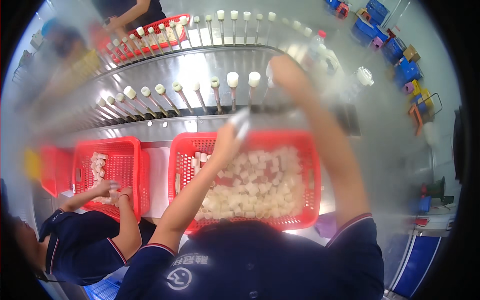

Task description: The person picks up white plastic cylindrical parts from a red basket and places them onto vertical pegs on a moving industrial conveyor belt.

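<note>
My left hand (230,138), with white coverings on its fingertips, is over the far edge of a large red plastic basket (173,172). Its fingers are drawn together; blur hides whatever they may hold. Inside the basket lie many short, whitish tube-shaped pieces (252,189). My right hand (287,72) reaches farther out, at the right end of the nearer row of upright metal rods (216,96). Its fingers are curled in at a rod top, with something white at them that motion smears. Neighbouring rods carry white or pale green caps (254,79).
A co-worker's hands (107,190) work over another red basket (145,175) at left. Behind the steel trough (165,67) stands a second rod row (210,32), with another person beyond. A clear bottle with a red cap (317,45) stands right; blue crates (395,50) lie farther off.
</note>
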### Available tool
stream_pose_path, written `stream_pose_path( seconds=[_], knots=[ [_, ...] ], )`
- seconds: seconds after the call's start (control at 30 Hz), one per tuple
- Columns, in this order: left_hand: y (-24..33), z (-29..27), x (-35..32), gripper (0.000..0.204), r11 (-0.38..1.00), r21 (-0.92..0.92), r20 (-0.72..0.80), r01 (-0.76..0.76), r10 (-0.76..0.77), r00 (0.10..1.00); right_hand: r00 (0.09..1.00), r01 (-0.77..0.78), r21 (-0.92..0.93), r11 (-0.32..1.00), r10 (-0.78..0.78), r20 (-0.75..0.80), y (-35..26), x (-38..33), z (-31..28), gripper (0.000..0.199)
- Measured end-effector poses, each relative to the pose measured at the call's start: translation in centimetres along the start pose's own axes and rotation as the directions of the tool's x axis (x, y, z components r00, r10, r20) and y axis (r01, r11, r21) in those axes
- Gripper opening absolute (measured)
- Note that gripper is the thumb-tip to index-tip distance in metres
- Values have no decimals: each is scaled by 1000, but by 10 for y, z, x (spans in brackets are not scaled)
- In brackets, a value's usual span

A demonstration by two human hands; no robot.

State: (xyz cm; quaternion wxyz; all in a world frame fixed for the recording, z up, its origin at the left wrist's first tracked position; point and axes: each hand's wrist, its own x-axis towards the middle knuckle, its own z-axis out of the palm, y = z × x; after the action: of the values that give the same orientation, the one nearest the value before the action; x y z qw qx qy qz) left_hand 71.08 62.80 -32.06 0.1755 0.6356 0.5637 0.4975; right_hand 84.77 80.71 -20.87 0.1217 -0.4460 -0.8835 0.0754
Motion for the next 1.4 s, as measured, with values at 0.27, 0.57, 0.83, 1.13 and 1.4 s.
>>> stream_pose_path(
  seconds=[0.27, 0.57, 0.83, 1.13, 1.4],
  knots=[
    [-82, 28, -120, 30, 714, 682, 474, -156, -270, 838, 922, 15, -58, 998, -37, -386, 26, -51, 8, 21],
    [-124, 53, -150, 34, 833, 439, 468, 336, -531, 706, 865, -339, 9, 941, 308, 396, -20, -212, 182, 39],
    [-98, -11, -149, 32, -202, -597, 701, 776, -601, 384, 927, -237, -18, 971, 232, 295, -53, -225, 271, 40],
    [-44, -42, -129, 35, -449, -657, 739, 605, -542, 400, 973, -21, 208, 978, -28, 230, -17, -230, 322, 25],
    [-33, -45, -129, 30, -348, -693, 680, 631, -606, 413, 747, -566, 495, -660, -156, 647, -31, -229, 231, 45]
  ],
)
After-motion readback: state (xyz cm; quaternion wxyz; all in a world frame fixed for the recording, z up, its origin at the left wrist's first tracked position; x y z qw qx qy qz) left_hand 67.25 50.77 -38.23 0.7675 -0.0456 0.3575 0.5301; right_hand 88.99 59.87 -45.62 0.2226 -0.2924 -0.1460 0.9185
